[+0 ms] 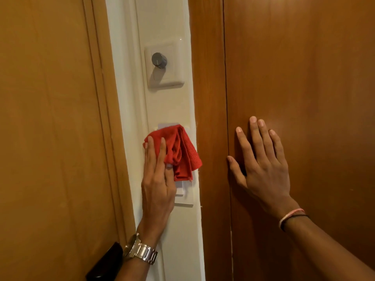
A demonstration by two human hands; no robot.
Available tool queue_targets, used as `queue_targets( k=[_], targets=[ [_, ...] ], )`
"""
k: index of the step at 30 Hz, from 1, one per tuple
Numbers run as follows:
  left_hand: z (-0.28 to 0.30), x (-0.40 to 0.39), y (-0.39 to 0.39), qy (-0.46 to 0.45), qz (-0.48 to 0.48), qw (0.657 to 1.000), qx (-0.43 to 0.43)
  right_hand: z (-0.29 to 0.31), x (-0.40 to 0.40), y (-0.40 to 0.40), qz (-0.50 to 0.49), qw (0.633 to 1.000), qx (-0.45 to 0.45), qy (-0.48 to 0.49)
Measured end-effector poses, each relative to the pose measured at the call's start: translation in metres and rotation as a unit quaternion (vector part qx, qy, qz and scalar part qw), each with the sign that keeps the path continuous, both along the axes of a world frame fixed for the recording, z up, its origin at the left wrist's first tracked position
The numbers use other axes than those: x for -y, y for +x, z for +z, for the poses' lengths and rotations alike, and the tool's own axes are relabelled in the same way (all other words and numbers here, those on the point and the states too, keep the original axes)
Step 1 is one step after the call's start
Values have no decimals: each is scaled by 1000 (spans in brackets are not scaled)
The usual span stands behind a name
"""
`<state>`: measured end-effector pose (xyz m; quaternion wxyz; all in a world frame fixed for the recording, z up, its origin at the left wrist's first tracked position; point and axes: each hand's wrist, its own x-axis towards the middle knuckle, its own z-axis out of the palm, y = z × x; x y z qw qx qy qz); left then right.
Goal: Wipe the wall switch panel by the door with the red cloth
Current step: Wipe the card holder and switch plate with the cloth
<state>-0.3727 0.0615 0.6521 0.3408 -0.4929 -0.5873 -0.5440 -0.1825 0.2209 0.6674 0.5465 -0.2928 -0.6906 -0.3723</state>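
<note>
The white switch panel (183,196) sits on a narrow cream wall strip between two wooden surfaces, and only its top edge and lower right part show. A bunched red cloth (180,151) lies pressed over the panel's upper half. My left hand (157,179) holds the cloth flat against the panel, fingers pointing up, with a metal watch on the wrist. My right hand (261,159) rests flat and spread on the wooden panel to the right, holding nothing.
Above the panel is a second white plate with a grey round knob (159,60). A wooden door and frame (50,128) stand at the left, with a dark handle (105,262) at the bottom. Brown wood panelling (304,67) fills the right.
</note>
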Motion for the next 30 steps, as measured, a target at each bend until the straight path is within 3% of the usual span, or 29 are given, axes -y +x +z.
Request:
queue_targets(
  k=[3,8,14,19,23,27,30],
  targets=[
    [-23,11,-6,-25,-12,999,-19,-1,0,0,-1,1000,1,-3],
    [-1,11,-18,-20,-3,1000,-18,0,0,0,-2,1000,2,-3],
    [-48,10,4,-84,35,996,-15,0,1,-1,-1,1000,-2,2],
    [-42,6,10,-117,82,979,-145,0,2,1,0,1000,0,3],
    [-40,4,17,-101,113,988,-23,1,2,1,1,1000,0,2],
    [-41,2,33,-142,137,973,-116,0,1,0,4,1000,-3,10],
    [-8,-3,35,-122,182,970,-108,-1,1,0,4,1000,0,4]
  ],
)
